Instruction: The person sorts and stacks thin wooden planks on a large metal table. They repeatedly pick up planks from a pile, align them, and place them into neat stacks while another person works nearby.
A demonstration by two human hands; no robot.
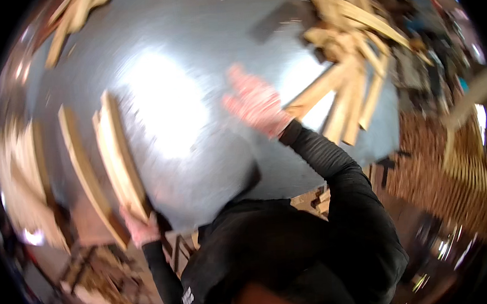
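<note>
My left hand point(142, 228), in a reddish-white glove, grips the near end of a pair of pale wooden strips point(120, 157) lying side by side at the left of the metal table point(211, 176). Just left of them lies a single wooden strip point(85, 170), apart from the pair. My right hand point(256, 102), gloved alike and slightly blurred, reaches over the middle of the table with fingers spread and nothing in them. Near its wrist, several loose wooden strips point(352, 98) fan out at the table's right side.
A tangled heap of wood pieces point(338, 12) covers the far right corner. More strips point(71, 23) lie at the far left, and a blurred stack of boards point(24, 165) stands at the left edge. Beyond the table at right is a large stack of wood point(434, 168).
</note>
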